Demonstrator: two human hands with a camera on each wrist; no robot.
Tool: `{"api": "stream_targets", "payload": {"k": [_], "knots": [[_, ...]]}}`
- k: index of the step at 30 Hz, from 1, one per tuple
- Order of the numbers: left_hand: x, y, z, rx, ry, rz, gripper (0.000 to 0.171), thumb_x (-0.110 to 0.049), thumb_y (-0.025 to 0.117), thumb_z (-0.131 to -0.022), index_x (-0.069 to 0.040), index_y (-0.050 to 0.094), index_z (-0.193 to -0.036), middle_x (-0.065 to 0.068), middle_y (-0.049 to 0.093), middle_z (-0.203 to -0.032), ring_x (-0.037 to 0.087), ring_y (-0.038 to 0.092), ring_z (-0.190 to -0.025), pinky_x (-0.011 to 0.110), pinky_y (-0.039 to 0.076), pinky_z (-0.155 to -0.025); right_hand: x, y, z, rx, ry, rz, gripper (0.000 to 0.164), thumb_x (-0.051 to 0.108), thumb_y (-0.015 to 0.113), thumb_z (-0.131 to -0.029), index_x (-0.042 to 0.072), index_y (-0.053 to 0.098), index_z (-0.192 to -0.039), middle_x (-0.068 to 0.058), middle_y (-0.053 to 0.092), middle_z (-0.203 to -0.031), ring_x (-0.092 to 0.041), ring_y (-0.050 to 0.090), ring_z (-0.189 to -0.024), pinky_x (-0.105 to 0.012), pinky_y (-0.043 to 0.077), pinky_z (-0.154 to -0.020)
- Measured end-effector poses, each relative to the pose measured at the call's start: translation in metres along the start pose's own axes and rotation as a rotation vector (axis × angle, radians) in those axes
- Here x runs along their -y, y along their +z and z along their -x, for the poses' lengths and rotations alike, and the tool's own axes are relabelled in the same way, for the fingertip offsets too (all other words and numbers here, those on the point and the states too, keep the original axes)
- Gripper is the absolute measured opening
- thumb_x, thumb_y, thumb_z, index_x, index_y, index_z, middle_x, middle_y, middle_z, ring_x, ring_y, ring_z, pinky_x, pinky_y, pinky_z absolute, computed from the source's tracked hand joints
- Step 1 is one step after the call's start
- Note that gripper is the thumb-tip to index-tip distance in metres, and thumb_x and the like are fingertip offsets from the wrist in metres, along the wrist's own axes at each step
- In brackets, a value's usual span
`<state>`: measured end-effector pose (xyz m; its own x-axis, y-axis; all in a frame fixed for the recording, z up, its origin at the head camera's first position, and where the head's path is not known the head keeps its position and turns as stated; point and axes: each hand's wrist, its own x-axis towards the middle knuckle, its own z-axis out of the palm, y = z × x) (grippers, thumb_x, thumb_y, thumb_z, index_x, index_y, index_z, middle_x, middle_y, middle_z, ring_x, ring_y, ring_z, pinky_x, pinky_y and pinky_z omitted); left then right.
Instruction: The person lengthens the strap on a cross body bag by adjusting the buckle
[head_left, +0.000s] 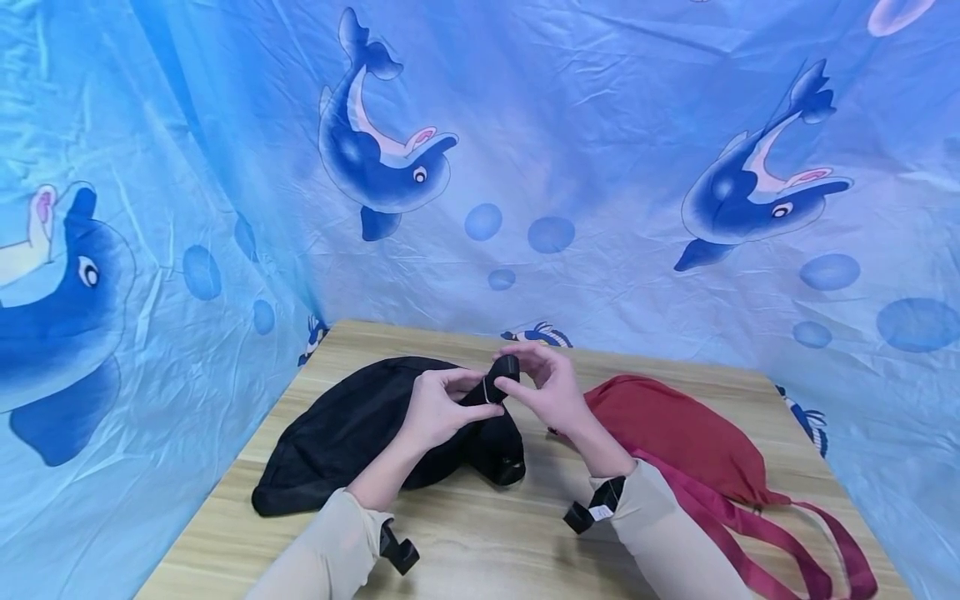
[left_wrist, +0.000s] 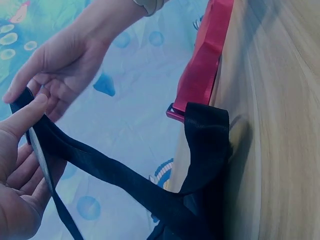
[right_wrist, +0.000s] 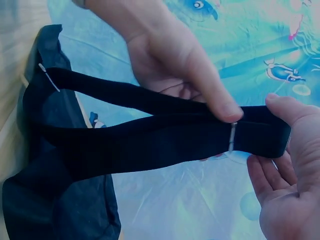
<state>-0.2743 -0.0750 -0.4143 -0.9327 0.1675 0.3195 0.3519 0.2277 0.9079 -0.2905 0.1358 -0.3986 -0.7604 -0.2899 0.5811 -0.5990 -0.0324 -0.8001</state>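
Observation:
A black half-moon fabric bag (head_left: pixel 345 425) lies on the left part of the table, its wide black strap (right_wrist: pixel 125 152) raised above it. My left hand (head_left: pixel 438 408) pinches the strap between thumb and fingers, the thumb beside a thin metal slider (right_wrist: pixel 232 136). At the folded end of the strap, my right hand (head_left: pixel 551 390) grips the loop with thumb and fingers. In the left wrist view, the strap runs from the left hand (left_wrist: pixel 22 195) and right hand (left_wrist: pixel 70 70) down toward the bag. A second thin metal piece (right_wrist: pixel 49 77) sits on the strap nearer the bag.
To the right, a red fabric bag (head_left: pixel 675 425) lies with its red straps (head_left: pixel 780 537) trailing toward the near right edge. The wood-grain table (head_left: pixel 480 542) meets a blue dolphin-print curtain (head_left: pixel 600 125) at the back and sides. Black bands circle both wrists.

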Motion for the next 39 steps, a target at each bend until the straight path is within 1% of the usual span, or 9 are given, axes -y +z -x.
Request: {"api": "stream_targets", "payload": {"k": [3, 6, 13, 20, 23, 26, 29, 35, 39], "knots": [[0.002, 0.0, 0.0, 0.0, -0.013, 0.002, 0.049, -0.018, 0.101, -0.071, -0.008, 0.083, -0.115, 0.008, 0.083, -0.11, 0.02, 0.081, -0.097, 0.024, 0.064, -0.084, 0.001, 0.0, 0.0, -0.057, 0.005, -0.059, 0.042, -0.008, 0.08, -0.089, -0.014, 0.064, -0.128, -0.044, 0.066, -0.121, -0.007, 0.075, -0.109, -0.025, 0.059, -0.102], [0.003, 0.0, 0.0, -0.005, -0.004, 0.009, 0.048, -0.017, 0.101, -0.071, -0.007, 0.083, -0.115, 0.008, 0.083, -0.11, 0.02, 0.081, -0.097, 0.023, 0.064, -0.084, -0.001, 0.001, 0.0, -0.063, 0.012, -0.103, 0.05, -0.007, 0.082, -0.088, -0.016, 0.06, -0.131, -0.043, 0.066, -0.123, -0.009, 0.075, -0.114, -0.024, 0.058, -0.103], [0.001, 0.002, 0.001, -0.004, 0.029, 0.018, 0.047, -0.016, 0.1, -0.072, -0.005, 0.083, -0.114, 0.012, 0.083, -0.109, 0.023, 0.082, -0.097, 0.028, 0.066, -0.085, -0.009, 0.005, 0.001, 0.027, 0.032, -0.078, 0.05, -0.012, 0.082, -0.085, -0.017, 0.06, -0.13, -0.035, 0.072, -0.12, -0.009, 0.076, -0.111, -0.023, 0.06, -0.098], [0.003, 0.0, 0.002, 0.015, 0.012, 0.021, 0.048, -0.015, 0.1, -0.072, -0.005, 0.082, -0.115, 0.013, 0.083, -0.109, 0.023, 0.082, -0.096, 0.027, 0.065, -0.085, -0.001, 0.005, -0.001, -0.071, 0.056, -0.112, 0.05, -0.004, 0.085, -0.086, -0.017, 0.061, -0.128, -0.013, 0.08, -0.116, -0.009, 0.077, -0.106, -0.023, 0.062, -0.092], [0.002, -0.001, 0.001, 0.015, 0.014, 0.025, 0.048, -0.016, 0.1, -0.072, -0.006, 0.082, -0.115, 0.012, 0.083, -0.11, 0.023, 0.082, -0.097, 0.027, 0.065, -0.085, -0.003, 0.005, 0.0, -0.055, 0.059, -0.129, 0.055, -0.005, 0.085, -0.086, -0.017, 0.057, -0.132, -0.021, 0.078, -0.122, -0.01, 0.076, -0.111, -0.024, 0.062, -0.096], [0.001, -0.001, 0.0, 0.01, 0.019, 0.025, 0.048, -0.016, 0.1, -0.072, -0.006, 0.083, -0.115, 0.012, 0.083, -0.111, 0.023, 0.081, -0.099, 0.03, 0.065, -0.087, -0.006, 0.007, 0.001, -0.007, 0.063, -0.108, 0.055, -0.006, 0.085, -0.086, -0.011, 0.06, -0.134, -0.032, 0.073, -0.125, -0.01, 0.077, -0.111, -0.025, 0.061, -0.097], [0.0, -0.001, 0.0, 0.007, 0.017, 0.02, 0.048, -0.016, 0.101, -0.071, -0.006, 0.083, -0.115, 0.012, 0.082, -0.112, 0.025, 0.081, -0.101, 0.033, 0.065, -0.089, -0.006, 0.008, 0.002, 0.02, 0.071, -0.1, 0.05, -0.007, 0.084, -0.085, -0.007, 0.063, -0.131, -0.035, 0.072, -0.122, -0.011, 0.077, -0.107, -0.027, 0.062, -0.096], [0.003, 0.0, -0.001, 0.017, 0.006, 0.011, 0.047, -0.019, 0.101, -0.072, -0.007, 0.083, -0.115, 0.011, 0.083, -0.11, 0.023, 0.081, -0.097, 0.03, 0.066, -0.086, -0.003, 0.007, -0.001, -0.034, 0.053, -0.131, 0.052, -0.003, 0.084, -0.087, -0.014, 0.059, -0.132, -0.028, 0.075, -0.12, -0.014, 0.078, -0.107, -0.027, 0.063, -0.092], [-0.001, -0.005, -0.002, -0.014, 0.016, 0.013, 0.046, -0.02, 0.099, -0.074, -0.01, 0.083, -0.116, 0.009, 0.083, -0.111, 0.021, 0.081, -0.099, 0.027, 0.065, -0.086, -0.016, 0.008, 0.008, -0.074, 0.07, -0.2, 0.051, 0.003, 0.087, -0.087, 0.002, 0.065, -0.134, -0.007, 0.079, -0.122, -0.011, 0.076, -0.113, -0.023, 0.061, -0.097]]}}
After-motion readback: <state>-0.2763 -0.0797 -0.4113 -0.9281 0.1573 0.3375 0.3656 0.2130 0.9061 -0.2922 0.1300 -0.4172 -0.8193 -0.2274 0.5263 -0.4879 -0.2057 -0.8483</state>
